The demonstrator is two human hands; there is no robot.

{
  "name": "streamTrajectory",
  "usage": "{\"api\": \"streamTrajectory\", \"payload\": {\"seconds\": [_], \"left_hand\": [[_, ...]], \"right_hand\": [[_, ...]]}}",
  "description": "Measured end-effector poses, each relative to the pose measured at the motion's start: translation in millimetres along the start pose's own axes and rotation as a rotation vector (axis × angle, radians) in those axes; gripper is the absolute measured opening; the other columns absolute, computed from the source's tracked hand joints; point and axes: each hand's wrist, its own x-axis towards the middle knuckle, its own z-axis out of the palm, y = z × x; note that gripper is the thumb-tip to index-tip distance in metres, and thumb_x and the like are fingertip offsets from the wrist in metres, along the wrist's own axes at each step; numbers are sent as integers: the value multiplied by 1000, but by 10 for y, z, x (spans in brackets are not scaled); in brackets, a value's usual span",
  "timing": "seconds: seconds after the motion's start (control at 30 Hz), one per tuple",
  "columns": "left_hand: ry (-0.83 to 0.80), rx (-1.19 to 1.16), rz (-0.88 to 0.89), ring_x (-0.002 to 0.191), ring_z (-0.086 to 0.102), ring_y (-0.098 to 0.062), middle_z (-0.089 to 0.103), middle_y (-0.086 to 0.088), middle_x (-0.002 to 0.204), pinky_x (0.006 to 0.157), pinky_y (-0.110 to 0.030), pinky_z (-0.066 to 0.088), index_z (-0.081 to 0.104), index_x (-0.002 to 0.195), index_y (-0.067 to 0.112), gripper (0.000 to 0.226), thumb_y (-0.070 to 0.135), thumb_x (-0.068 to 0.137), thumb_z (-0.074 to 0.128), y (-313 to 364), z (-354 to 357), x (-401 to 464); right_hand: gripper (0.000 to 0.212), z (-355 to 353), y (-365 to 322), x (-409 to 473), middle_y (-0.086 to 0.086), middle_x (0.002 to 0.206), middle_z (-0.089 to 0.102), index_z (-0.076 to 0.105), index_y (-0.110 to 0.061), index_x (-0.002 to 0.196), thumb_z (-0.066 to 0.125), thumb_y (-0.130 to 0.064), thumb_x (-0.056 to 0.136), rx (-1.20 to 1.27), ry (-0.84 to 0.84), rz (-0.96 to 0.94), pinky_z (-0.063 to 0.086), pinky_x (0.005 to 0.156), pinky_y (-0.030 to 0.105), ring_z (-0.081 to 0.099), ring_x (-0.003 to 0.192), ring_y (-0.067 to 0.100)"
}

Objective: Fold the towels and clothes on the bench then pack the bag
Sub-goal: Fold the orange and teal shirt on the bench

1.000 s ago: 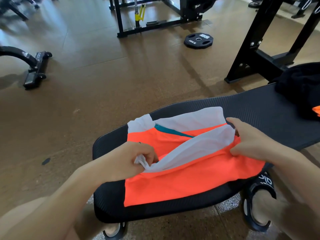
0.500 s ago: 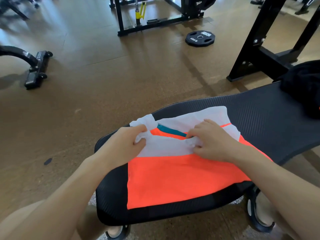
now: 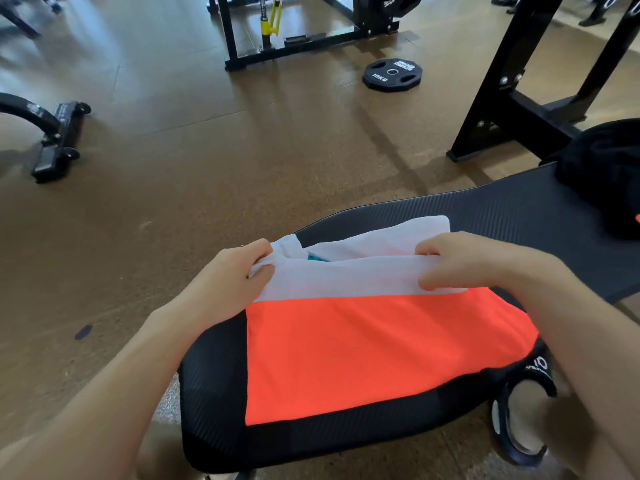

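I've got my left hand [image 3: 228, 282] pinching the shirt's [image 3: 363, 348] white band at its left end, shirt flat on the bench [image 3: 214, 393], my right hand [image 3: 464, 261] gripping that band's other end, black clothes [image 3: 606, 174] far right.

Black 10KG weight plate [image 3: 392, 74] flat on brown floor [image 3: 207, 161], well beyond fingers. Black rack frame [image 3: 298, 46] with yellow part [image 3: 272, 20] farther back. Wheeled black base [image 3: 57, 140] far left of fingers. Black upright stand [image 3: 512, 95] beyond-right. Dark sandal [image 3: 523, 407] below-right.
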Motion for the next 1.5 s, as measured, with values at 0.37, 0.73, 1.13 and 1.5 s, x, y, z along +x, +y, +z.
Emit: {"api": "streamTrajectory", "payload": {"seconds": [0.37, 0.73, 1.13, 1.5], "left_hand": [[-52, 58, 5, 61, 45, -16, 59, 1, 72, 57, -31, 39, 53, 85, 26, 17, 10, 90, 50, -33, 2, 3], [-43, 27, 90, 61, 40, -10, 56, -2, 73, 55, -18, 34, 55, 82, 27, 26, 1, 83, 53, 18, -103, -76], [-17, 18, 72, 59, 36, -9, 53, -6, 71, 55, -25, 33, 55, 82, 21, 20, 1, 84, 52, 56, -93, -88], [-13, 35, 48, 59, 36, -10, 54, -9, 72, 55, -30, 33, 56, 83, 15, 15, 1, 83, 51, 23, -47, -70]], "right_hand": [[14, 29, 182, -29, 2, 80, 63, 60, -19, 77, 69, -27, 71, -46, -25, 41, 39, 60, 34, 59, 73, 21], [25, -4, 283, -154, -4, 86, 55, 50, -33, 83, 68, -18, 75, 4, -49, -3, 40, 61, 32, 54, 77, 16], [22, -52, 508, -170, -3, 69, 45, 51, -14, 75, 67, -22, 61, 100, -2, -23, 30, 59, 37, 42, 62, 17], [23, -29, 458, -219, 2, 78, 49, 55, -11, 85, 71, -11, 68, 85, -47, -22, 31, 60, 36, 45, 68, 18]]}}
